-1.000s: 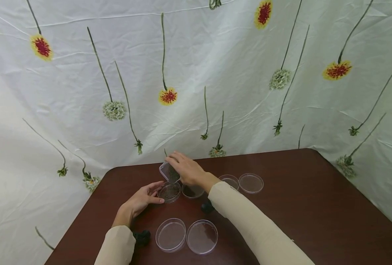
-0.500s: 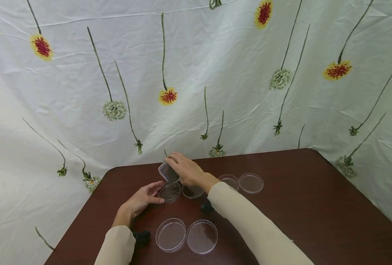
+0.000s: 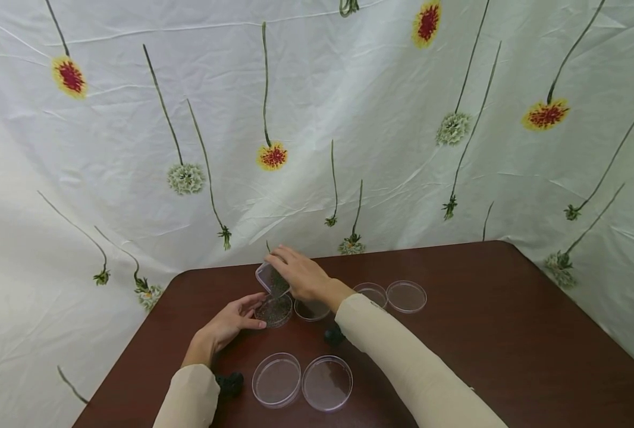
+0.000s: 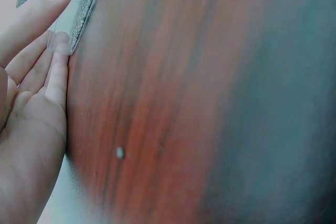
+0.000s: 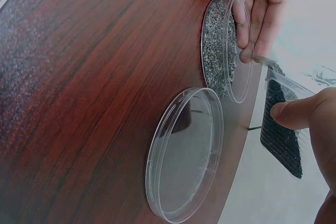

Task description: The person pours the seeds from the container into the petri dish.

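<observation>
My left hand (image 3: 226, 324) holds the side of a clear round petri dish (image 3: 275, 314) on the far left of the table, thumb and fingers at opposite sides of its wall. Grey granules (image 5: 214, 40) cover its bottom in the right wrist view. Over that dish my right hand (image 3: 302, 277) grips a clear rectangular plastic container (image 3: 267, 277), tipped with its low edge at the dish's rim. Dark granules lie inside the container (image 5: 278, 121), and a stream runs from its edge. The right hand's fingertips are partly hidden in the head view.
Another petri dish (image 3: 311, 310) stands right beside the filling one. Two more dishes, one (image 3: 407, 296) plainly seen, sit farther right. Near the front are two dishes (image 3: 276, 380) side by side. Dark wrist-camera straps (image 3: 229, 384) show at the wrists. A floral cloth (image 3: 317, 119) hangs behind.
Granules in the held dish have grown thicker and darker. The container has tipped slightly further and shifted a little left. My left hand stays in place.
</observation>
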Demonstrator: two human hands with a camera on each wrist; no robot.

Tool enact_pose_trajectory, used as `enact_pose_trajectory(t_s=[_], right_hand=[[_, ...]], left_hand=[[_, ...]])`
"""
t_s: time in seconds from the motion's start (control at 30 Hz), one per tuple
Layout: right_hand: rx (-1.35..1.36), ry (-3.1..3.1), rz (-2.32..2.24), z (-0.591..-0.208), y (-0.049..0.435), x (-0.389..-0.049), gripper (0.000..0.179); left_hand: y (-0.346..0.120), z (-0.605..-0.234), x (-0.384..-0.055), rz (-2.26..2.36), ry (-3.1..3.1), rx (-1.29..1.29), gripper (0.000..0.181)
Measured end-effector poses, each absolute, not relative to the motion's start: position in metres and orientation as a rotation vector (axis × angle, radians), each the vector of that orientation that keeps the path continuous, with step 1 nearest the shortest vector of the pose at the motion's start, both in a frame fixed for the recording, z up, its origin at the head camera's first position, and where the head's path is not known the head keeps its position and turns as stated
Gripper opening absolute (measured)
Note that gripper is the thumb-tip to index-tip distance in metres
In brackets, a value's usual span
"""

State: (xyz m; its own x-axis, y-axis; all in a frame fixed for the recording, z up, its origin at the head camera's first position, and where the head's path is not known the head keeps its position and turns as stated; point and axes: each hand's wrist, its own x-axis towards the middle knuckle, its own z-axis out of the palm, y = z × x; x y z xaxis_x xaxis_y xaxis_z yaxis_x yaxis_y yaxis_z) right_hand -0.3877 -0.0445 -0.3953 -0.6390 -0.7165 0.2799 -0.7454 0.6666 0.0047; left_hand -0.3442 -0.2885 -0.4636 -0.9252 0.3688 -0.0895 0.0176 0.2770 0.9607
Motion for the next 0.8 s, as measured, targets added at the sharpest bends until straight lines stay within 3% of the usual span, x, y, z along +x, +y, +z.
enact_pose_trajectory(t_s=[0.8], right_hand=[[1.043, -2.699, 0.517, -0.3941, -0.0403, -0.3881, 0.089]], left_hand=[[-0.2877, -0.4622, -0.3421, 1.711, 2.254, 0.372, 0.085]])
